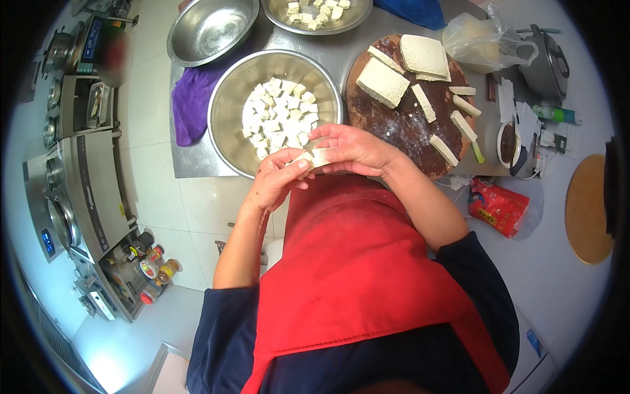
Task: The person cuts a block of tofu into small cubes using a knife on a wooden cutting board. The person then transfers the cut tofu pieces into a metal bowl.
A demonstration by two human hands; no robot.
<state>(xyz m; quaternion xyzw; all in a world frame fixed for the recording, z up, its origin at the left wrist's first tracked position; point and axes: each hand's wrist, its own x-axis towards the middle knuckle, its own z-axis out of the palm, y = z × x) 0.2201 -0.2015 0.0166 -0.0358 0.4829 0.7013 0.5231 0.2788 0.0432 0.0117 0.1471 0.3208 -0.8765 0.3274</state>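
Observation:
Over the near rim of a steel bowl (224,83), my left hand (274,178) pinches one end of a pale tofu piece (319,157). My right hand (358,150) grips the other end; a gap or crack shows near the middle, and I cannot tell whether the halves are still joined. Inside the bowl lie many small tofu cubes (280,111). To the right, a round wooden chopping board (389,125) carries thick tofu slabs (384,83) and several cut tofu strips (423,102).
Behind stand another steel bowl (211,32) and a steel basin (275,22) holding tofu cubes. A purple cloth (189,106) lies left. Further right are a plastic bag (477,42), a dark lidded pot (546,64) and a small bowl of dark sauce (507,143).

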